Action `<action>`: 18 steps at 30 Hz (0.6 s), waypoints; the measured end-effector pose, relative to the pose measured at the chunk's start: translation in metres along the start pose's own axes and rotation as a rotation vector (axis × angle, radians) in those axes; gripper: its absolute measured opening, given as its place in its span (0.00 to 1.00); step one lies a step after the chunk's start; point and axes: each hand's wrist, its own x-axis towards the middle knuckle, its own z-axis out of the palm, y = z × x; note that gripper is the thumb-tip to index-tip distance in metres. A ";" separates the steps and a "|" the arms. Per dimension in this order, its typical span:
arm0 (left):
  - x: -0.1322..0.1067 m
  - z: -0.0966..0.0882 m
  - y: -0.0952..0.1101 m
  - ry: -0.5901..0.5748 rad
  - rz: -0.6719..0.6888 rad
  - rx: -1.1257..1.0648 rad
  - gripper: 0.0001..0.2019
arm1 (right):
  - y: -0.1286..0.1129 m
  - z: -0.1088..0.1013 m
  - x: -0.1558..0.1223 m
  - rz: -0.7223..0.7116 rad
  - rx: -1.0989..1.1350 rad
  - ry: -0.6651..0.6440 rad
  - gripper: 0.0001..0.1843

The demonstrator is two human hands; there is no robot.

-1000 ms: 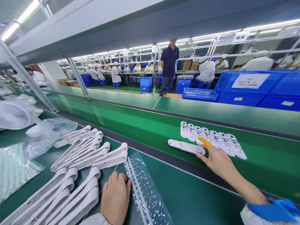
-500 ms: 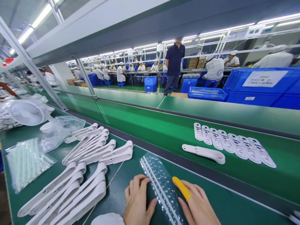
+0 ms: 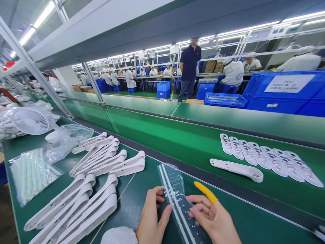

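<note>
A clear plastic bag (image 3: 179,184) with narrow white strips inside lies tilted between my two hands over the green bench. My left hand (image 3: 153,217) has its curled fingers and thumb at the bag's left edge, holding it. On the other side, my right hand (image 3: 215,218) pinches the plastic between thumb and fingers. A yellow finger cot (image 3: 205,191) covers its index finger, which points away from the bag. Left of my hands lie several white curved handle parts (image 3: 96,206) in overlapping rows.
On the green conveyor belt (image 3: 172,140) lie a white handle part (image 3: 237,169) and a row of white oval plates (image 3: 266,157) with wiring. At left are a bag of pale strips (image 3: 35,176) and a white fan head (image 3: 33,120). Blue crates (image 3: 286,89) and people stand beyond.
My right hand has gone from resting flat beside the bag to pinching it, its yellow-covered finger now raised. The handle part and oval plates on the belt have shifted right.
</note>
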 end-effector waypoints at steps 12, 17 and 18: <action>-0.009 0.026 0.004 -0.328 -0.248 -0.887 0.22 | -0.011 0.004 0.003 -0.063 -0.092 0.056 0.21; -0.007 0.017 0.010 -0.207 -0.328 -0.812 0.26 | -0.019 -0.012 -0.011 -0.629 -0.643 0.163 0.10; -0.007 0.016 0.010 -0.207 -0.329 -0.790 0.27 | -0.019 -0.014 -0.016 -0.711 -0.697 0.116 0.07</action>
